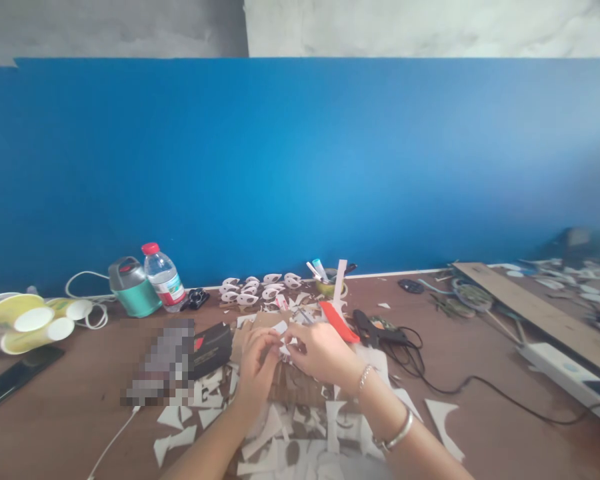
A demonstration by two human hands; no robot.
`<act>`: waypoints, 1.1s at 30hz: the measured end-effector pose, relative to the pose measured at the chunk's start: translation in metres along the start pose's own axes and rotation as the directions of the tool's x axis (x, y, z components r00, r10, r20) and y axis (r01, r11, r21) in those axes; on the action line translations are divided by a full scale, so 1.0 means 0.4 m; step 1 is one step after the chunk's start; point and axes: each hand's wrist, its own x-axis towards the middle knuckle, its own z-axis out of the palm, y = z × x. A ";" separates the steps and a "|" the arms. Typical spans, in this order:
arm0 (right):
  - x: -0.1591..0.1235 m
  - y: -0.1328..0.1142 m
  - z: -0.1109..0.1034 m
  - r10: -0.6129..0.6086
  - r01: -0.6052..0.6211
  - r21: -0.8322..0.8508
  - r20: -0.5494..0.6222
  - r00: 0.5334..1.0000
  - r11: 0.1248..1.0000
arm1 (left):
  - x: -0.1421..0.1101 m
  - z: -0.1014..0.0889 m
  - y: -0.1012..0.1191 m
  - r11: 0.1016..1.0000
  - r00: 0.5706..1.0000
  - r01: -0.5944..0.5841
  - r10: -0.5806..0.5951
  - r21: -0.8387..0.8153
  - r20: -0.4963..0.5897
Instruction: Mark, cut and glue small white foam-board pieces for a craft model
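My left hand (pixel 257 363) pinches a small white cut piece (pixel 280 328), perhaps paper or thin foam. Fingers closed, my right hand (pixel 317 350) meets it from the other side at the same white piece. Both hands are just above a brown cardboard piece (pixel 297 387) amid white offcuts (pixel 305 423). Behind them stand rows of white leaf-shaped cutouts (pixel 247 300) with holes. An orange-red strip-like object (pixel 339 322) lies beyond my right wrist.
To the left are a red-capped bottle (pixel 165 277), a teal container (pixel 139 293), yellow paper cups (pixel 27 320) and a black box (pixel 210 350). On the right, a black glue gun (pixel 373 328) trails its cord near a white power strip (pixel 570 380) and a long board (pixel 540 313).
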 end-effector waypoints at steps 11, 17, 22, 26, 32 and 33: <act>0.006 0.011 0.007 0.076 -0.076 0.013 0.038 0.996 0.997 | 0.005 -0.002 0.012 0.989 0.995 0.043 -0.029 0.141 -0.096; 0.013 0.035 0.025 0.127 -0.127 -0.006 0.054 0.990 0.992 | 0.002 0.006 -0.014 0.939 0.981 0.169 -0.130 0.298 -0.145; 0.013 0.040 0.030 0.107 -0.102 -0.051 0.107 0.988 0.993 | 0.006 0.010 -0.024 0.929 0.988 0.139 -0.107 0.344 -0.110; 0.014 0.044 0.043 0.044 -0.037 -0.066 0.113 0.993 0.997 | 0.006 0.012 -0.036 0.932 0.988 0.133 -0.098 0.337 -0.120; 0.015 0.044 0.051 0.028 -0.016 -0.094 0.129 0.991 0.995 | 0.003 0.016 -0.046 0.938 0.988 0.130 -0.095 0.323 -0.121; 0.014 0.043 0.050 0.027 -0.015 -0.095 0.127 0.992 0.995 | 0.003 0.016 -0.047 0.938 0.988 0.130 -0.096 0.322 -0.121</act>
